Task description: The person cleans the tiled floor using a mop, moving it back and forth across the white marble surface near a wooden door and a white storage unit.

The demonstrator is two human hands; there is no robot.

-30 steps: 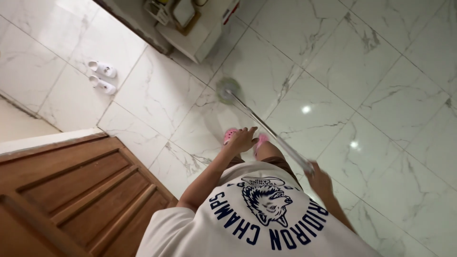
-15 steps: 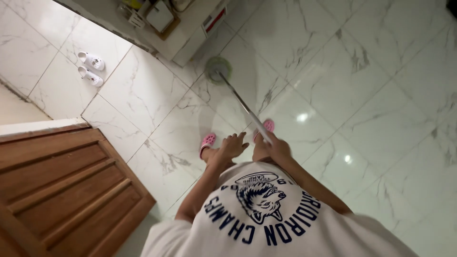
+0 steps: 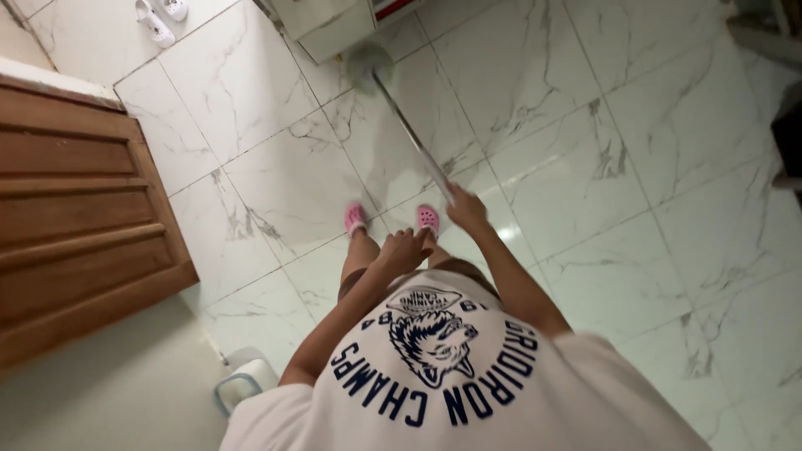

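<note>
Presently the right hand (image 3: 466, 207) is closed around the upper end of a mop (image 3: 409, 134), whose thin metal pole slants away across the floor (image 3: 585, 167) to a round pale-green head (image 3: 370, 67) resting on the tiles just beside the corner of a white cabinet (image 3: 330, 29) at the far edge. The left hand (image 3: 405, 249) hangs free in front of the body with fingers loosely spread, gripping nothing and not touching the pole. Judged from its build, the mop is light and its pole stiff and smooth; the polished tiles look slippery, so the head should slide readily, and a grip near the top of the pole, as now, with a second hold lower down would give firmer control. Pink clogs (image 3: 428, 219) stand on the floor just below the hands. A wooden door (image 3: 75, 217) lies along the left edge, and white shoes (image 3: 159, 21) sit at the far left corner, partly cut off. The cabinet's upper part is out of frame, the mop head is blurred, and a small white-and-blue object (image 3: 242, 384) near the bottom edge is too indistinct to identify.
</note>
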